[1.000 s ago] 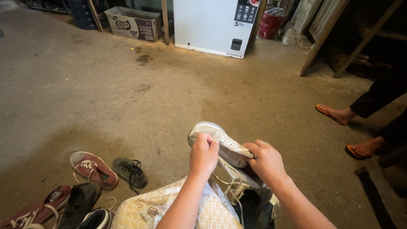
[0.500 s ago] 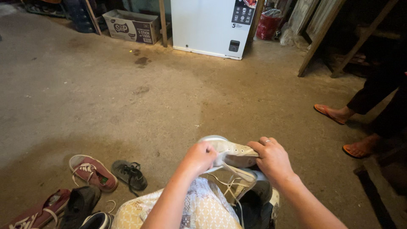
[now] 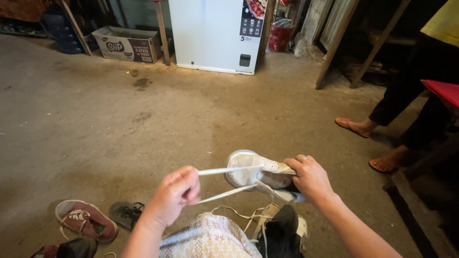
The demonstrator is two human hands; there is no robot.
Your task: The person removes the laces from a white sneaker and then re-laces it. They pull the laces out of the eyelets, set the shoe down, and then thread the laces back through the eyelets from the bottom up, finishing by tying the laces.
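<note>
Fingers (image 3: 184, 184) of the left hand (image 3: 173, 198) are curled tight, pinching the white flat shoelace (image 3: 224, 181), whose two strands run taut to the right into the white canvas sneaker (image 3: 256, 173). On the far side of that shoe the right hand (image 3: 311, 179) is closed around its upper, thumb and fingers wrapped over the lacing area, holding it up with the rubber toe pointing left. Sneaker and lace hang in the air just past the knees, near the bottom middle of the scene, over the bare grey concrete floor (image 3: 143, 119). Directly below lie another pale shoe with loose laces (image 3: 260, 220) and a dark shoe (image 3: 282, 234), beside the patterned cloth on the lap (image 3: 210, 239). At near left on the floor sit a dusty red sneaker with white laces (image 3: 86, 220) and a dark grey sandal (image 3: 125, 214). Far off stand a white chest-like appliance (image 3: 215, 36), a printed cardboard box (image 3: 126, 44) to its left, and a red bucket (image 3: 281, 37) to its right. At far right another person's feet in orange flip-flops (image 3: 354, 128) rest on the floor, well apart from the hands.
</note>
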